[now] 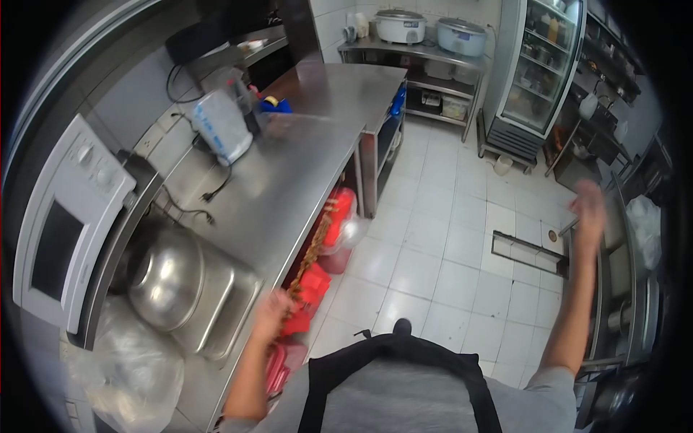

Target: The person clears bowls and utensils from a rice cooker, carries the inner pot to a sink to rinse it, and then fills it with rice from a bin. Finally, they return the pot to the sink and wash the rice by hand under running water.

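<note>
My left hand [272, 315] is closed on one end of several skewers of brown food [312, 252] near the front edge of the steel counter [281, 173]. Pale stick ends show at the far tip of the bundle. Below and behind the skewers are a bright red container or bag [312, 289] and another red one with clear plastic over it [338, 213]. My right hand [590, 206] is stretched out to the right, close to the steel shelving; it is blurred and its fingers are hard to make out.
A steel bowl [166, 278], steel pan [234, 317], clear plastic bag [130, 368] and microwave [72, 224] are on the left. Ahead stand a glass-door fridge [534, 65] and two rice cookers [401, 29]. A drain opening [530, 252] breaks the tiled floor.
</note>
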A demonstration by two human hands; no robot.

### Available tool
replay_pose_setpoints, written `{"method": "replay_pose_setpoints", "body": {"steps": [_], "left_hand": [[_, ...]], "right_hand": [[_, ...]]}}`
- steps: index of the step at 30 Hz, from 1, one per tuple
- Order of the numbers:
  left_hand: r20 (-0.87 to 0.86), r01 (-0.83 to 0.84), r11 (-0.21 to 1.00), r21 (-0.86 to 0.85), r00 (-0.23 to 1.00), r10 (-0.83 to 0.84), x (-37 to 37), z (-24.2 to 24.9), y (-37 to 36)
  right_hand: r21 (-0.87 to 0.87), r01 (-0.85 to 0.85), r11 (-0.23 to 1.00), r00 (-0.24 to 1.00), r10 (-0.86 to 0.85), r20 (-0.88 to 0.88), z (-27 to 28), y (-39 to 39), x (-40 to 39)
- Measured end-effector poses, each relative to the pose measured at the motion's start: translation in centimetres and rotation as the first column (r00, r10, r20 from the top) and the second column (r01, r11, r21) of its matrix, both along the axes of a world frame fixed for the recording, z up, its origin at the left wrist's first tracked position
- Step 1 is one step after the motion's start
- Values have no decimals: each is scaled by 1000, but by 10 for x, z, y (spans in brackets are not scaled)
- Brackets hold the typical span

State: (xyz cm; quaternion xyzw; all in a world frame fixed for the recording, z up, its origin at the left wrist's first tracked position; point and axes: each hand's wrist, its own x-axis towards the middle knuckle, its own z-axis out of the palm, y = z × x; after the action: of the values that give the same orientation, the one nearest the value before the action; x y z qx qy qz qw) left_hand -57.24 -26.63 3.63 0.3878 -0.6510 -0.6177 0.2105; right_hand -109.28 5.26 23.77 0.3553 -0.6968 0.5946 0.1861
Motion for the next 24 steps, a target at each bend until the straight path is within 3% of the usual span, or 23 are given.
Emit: {"method": "replay_pose_setpoints", "body": {"steps": [1, 2, 3, 4, 5, 6, 7, 9, 14, 24], "left_hand": [[-184, -58, 931, -359, 983, -10, -61, 117, -6], [-282, -97, 833, -544, 957, -72, -101, 202, -1], [-392, -186, 648, -739, 900, -189, -132, 264, 4], [-450, -261, 502, -825, 840, -304, -145, 309, 2], [-432, -312, 300, -902, 676, -597, -164, 357, 8], [-322, -368, 107, -924, 596, -735, -183, 391, 17], [-208, -420, -53, -906, 550, -809, -202, 412, 24], [-18, -493, -263, -830, 495, -869, -245, 440, 32], [94, -536, -378, -755, 482, -871, -346, 437, 0], [99, -564, -400, -723, 488, -867, -543, 441, -139]], "right_hand": [[-109, -122, 987, 987, 109, -116, 54, -9, 10], [-35, -291, 956, 886, 256, -388, 102, -8, 11], [71, -386, 920, 751, 358, -555, 135, -12, 17], [219, -455, 863, 568, 470, -676, 160, -20, 27], [397, -491, 775, 355, 595, -721, 175, -37, 39], [538, -489, 687, 191, 686, -702, 186, -54, 41], [669, -459, 584, 40, 766, -641, 191, -79, 44], [815, -382, 436, -129, 848, -514, 186, -125, 37], [922, -282, 266, -235, 912, -335, 168, -212, -28], [956, -219, 194, -222, 944, -243, 170, -374, -227]]}}
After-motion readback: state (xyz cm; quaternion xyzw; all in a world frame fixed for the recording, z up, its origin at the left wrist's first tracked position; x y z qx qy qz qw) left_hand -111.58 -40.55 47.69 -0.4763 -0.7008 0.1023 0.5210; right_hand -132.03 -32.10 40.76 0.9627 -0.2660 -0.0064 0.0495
